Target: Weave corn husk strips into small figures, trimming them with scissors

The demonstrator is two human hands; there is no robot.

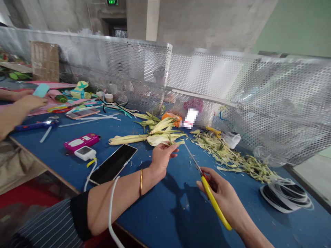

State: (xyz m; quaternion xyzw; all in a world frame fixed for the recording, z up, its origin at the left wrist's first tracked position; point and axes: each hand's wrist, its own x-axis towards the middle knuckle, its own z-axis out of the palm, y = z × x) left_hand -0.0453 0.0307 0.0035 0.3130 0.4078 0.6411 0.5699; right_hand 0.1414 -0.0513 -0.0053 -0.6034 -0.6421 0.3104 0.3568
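My left hand pinches a small green leaf piece just in front of a pile of pale corn husk leaves on the blue table. My right hand grips yellow-handled scissors. Their blades point up and left toward the leaf piece, the tips close to it. A gold bangle sits on my left wrist.
A heap of cut husk scraps lies right of the scissors. A black phone, a pink device and a white charger lie at left. Coiled white strip sits at right. A perforated metal screen backs the table. Another person's hands work at far left.
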